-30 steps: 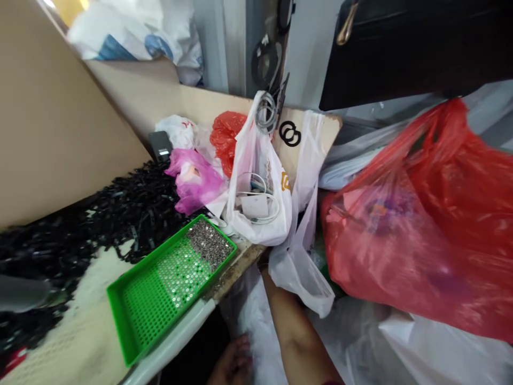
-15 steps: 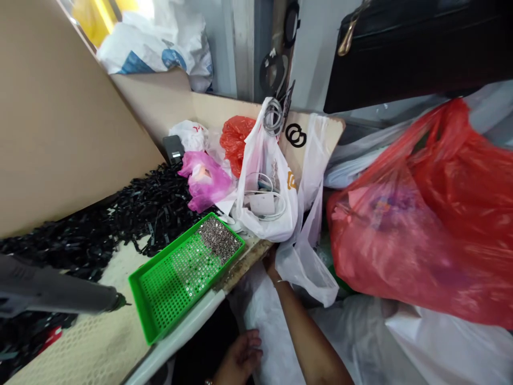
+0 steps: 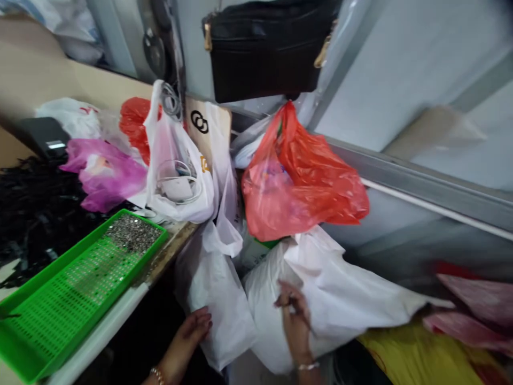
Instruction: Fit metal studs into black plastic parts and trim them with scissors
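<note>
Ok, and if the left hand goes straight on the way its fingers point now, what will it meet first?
Probably the narrow white bag below the table corner, just ahead of the left hand; one view leaves the gap unclear.

Green tray [image 3: 72, 299], red bag [image 3: 304, 182], pink bag [image 3: 108, 174], black bag [image 3: 266, 53]
</note>
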The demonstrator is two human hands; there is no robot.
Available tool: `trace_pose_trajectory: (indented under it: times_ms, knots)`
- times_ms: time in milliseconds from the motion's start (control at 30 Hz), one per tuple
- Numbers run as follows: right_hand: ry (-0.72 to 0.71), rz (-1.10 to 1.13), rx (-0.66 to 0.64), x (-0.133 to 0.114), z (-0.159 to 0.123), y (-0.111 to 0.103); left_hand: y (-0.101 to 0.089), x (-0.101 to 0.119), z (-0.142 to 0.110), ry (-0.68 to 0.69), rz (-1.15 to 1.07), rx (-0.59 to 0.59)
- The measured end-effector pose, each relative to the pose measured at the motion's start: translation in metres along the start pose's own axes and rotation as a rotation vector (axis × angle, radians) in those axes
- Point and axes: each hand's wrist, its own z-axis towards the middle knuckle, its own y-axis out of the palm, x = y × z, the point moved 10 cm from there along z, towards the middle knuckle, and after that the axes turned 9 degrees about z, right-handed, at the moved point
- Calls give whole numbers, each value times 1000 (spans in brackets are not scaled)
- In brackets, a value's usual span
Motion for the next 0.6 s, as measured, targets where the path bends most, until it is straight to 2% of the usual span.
trace_pose_trajectory:
  times_ms: [33, 67, 133, 200, 267, 367, 500, 600]
  knots:
    - [-69, -43, 138, -18, 25, -36, 6, 1, 0, -7, 36, -9]
    - [-65, -96, 197, -27, 55, -60, 12, 3, -1, -16, 82, -19]
    - [-43, -215, 267, -38, 115, -93, 29, 10, -1, -20, 175, -49]
    - [93, -373, 189, -28, 169, -100, 51, 22, -3, 17, 245, -108]
    - [158, -420, 100, -19, 203, -95, 75, 39, -5, 78, 294, -169]
    - [127, -410, 64, -17, 212, -91, 109, 68, -8, 223, 378, -230]
    - [22, -292, 112, -13, 179, -111, 152, 107, -2, 451, 498, -258]
    - [-38, -98, 157, 0, 154, -128, 182, 128, 10, 536, 582, -243]
